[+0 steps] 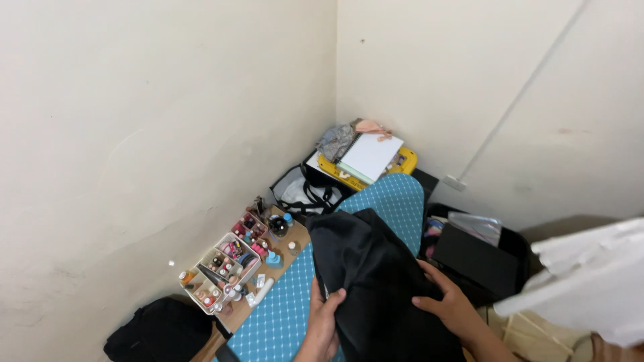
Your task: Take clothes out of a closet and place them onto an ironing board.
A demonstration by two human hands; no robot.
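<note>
A black garment (376, 281) lies crumpled on a blue patterned ironing board (396, 198) that runs from the lower middle toward the room's corner. My left hand (324, 322) grips the garment's left edge, thumb on top of the cloth. My right hand (448, 302) lies flat on the garment's right side, fingers spread against the fabric. Both forearms enter from the bottom edge.
A white organiser (221, 271) full of small bottles sits on a wooden shelf (295, 234) left of the board. A notebook (371, 155) on a yellow box lies in the corner. A black bag (161, 332) is at lower left, a black box (479, 258) right, white cloth (590, 278) far right.
</note>
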